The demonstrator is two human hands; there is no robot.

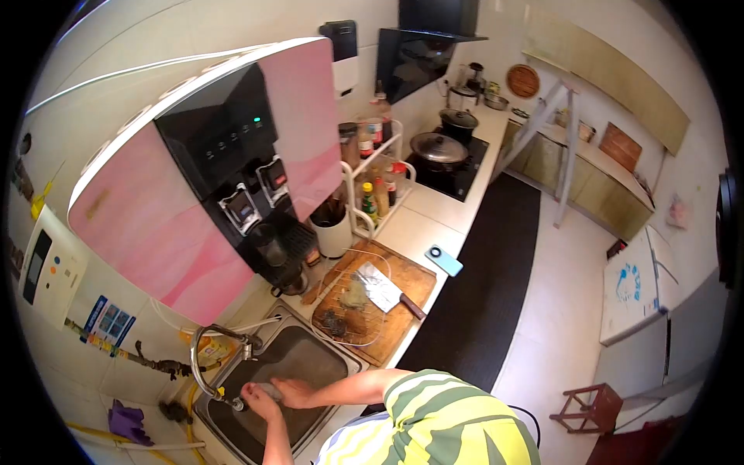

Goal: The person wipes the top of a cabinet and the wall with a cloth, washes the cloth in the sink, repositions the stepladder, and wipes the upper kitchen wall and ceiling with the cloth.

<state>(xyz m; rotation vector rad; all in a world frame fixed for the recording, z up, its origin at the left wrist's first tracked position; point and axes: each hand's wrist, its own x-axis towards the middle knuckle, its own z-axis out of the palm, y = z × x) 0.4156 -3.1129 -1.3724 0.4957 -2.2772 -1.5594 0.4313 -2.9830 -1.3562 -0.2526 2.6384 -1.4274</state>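
My left hand (257, 400) and my right hand (292, 393) meet over the stainless steel sink (353, 358), just beside the curved faucet (195, 358). Between them is a small pale greyish item (270, 390); its kind I cannot make out. Both hands have their fingers closed around it. To the right of the sink lies a wooden cutting board (418, 280). A cleaver (381, 288) with a brown handle rests on the board, next to a pale greenish lump (354, 296) and a dark clump (333, 322).
A pink-panelled water dispenser (302, 116) stands behind the sink. Beyond the board are a utensil holder (332, 235), a white bottle rack (364, 221), a light blue phone (443, 260) and a lidded pan (439, 149) on the stove. A stepladder (568, 155) stands farther back.
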